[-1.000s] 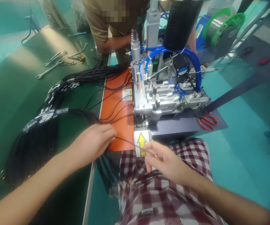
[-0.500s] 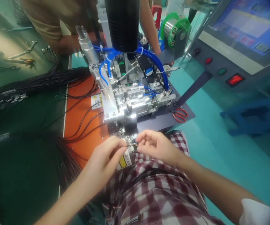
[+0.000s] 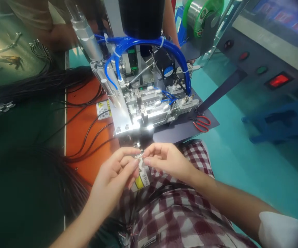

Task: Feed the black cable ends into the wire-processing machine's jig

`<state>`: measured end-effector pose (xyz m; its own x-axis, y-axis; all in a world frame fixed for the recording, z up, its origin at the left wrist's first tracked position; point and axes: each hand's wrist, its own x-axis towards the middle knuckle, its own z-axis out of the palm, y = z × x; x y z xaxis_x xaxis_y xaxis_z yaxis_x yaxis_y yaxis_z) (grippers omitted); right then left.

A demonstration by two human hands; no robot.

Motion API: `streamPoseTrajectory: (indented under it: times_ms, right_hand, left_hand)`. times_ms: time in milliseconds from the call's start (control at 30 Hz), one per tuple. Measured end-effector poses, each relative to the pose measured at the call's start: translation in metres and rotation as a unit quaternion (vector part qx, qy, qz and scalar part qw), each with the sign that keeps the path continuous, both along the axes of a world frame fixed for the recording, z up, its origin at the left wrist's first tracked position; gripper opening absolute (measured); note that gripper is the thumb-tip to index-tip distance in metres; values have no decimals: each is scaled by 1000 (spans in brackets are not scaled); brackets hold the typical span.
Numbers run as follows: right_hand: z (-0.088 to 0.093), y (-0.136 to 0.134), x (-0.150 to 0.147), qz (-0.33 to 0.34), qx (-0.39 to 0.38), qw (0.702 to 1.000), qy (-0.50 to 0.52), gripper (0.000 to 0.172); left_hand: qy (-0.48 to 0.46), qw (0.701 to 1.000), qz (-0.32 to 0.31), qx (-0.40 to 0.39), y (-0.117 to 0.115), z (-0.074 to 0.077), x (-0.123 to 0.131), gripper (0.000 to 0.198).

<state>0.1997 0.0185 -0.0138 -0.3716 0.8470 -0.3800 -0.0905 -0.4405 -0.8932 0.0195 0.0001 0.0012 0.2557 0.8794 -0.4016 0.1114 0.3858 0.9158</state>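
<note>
In front of the machine, my two hands meet fingertip to fingertip over a metal block with a yellow-and-white label (image 3: pixel 140 182). My right hand (image 3: pixel 169 159) is closed in a pinch on thin wires (image 3: pixel 139 156), whose light-coloured ends reach toward the left fingers. My left hand (image 3: pixel 114 170) has its thumb and index finger curled around those ends, a small gap showing between the tips; what its other fingers hold is hidden. Just beyond the hands stands the bench machine (image 3: pixel 154 117), with metal slides and blue air tubes (image 3: pixel 184 65).
Bundles of black cables (image 3: pixel 68 175) lie at left, some crossing the orange mat (image 3: pixel 79 131). Red-handled snips (image 3: pixel 202 123) rest on the machine base at right. A green solder spool (image 3: pixel 203 13) and a control panel (image 3: pixel 268 44) stand behind. Across the machine is another person's arm (image 3: pixel 170 26).
The view has shifted closer to the machine. My hands have come together, the left fingers have loosened from their tight pinch, and the right fingertips now reach the left ones.
</note>
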Motion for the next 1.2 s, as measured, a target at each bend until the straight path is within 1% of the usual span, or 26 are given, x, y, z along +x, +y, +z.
streamPoseTrajectory:
  times_ms: [100,167,333,433,600,700,767,867,1000,1200]
  right_hand:
    - [-4,-1,-2,-15,4,1000,-16,29]
    - [-5,-1,-4,-25,9,999,-25,30]
    - [-6,0,-9,-32,24,999,-30,19]
    - [-9,-1,-12,-31,27,999,-23,18]
    - [-11,-4,-16,-67,60,995,-40,14]
    - [-10,-3,-16,-72,73,994,-50,13]
    - [-10,-2,-16,-64,57,996,-32,16]
    - [-12,1,-15,-39,14,999,31,22]
    - [-16,2,-15,-34,-32,994,98,30]
    - [-15,5,-14,-17,-81,985,154,29]
  left_hand:
    - [-13,1000,21,-17,0,-3,-2,32]
    - [-12,999,26,-20,-1,-4,-2,31]
    - [-9,999,33,-18,-2,-2,-1,28]
    - [-13,999,34,-14,-2,-3,-1,26]
    - [-17,999,27,-12,-2,-3,-2,23]
    - [-13,1000,22,-14,-1,-2,-2,23]
    - [-10,1000,23,-14,-1,-1,-2,23]
    - [-8,1000,25,-10,-2,0,-2,24]
    - [-19,1000,21,-5,-3,-1,-2,23]
    - [-50,998,19,-25,-1,-3,-4,25]
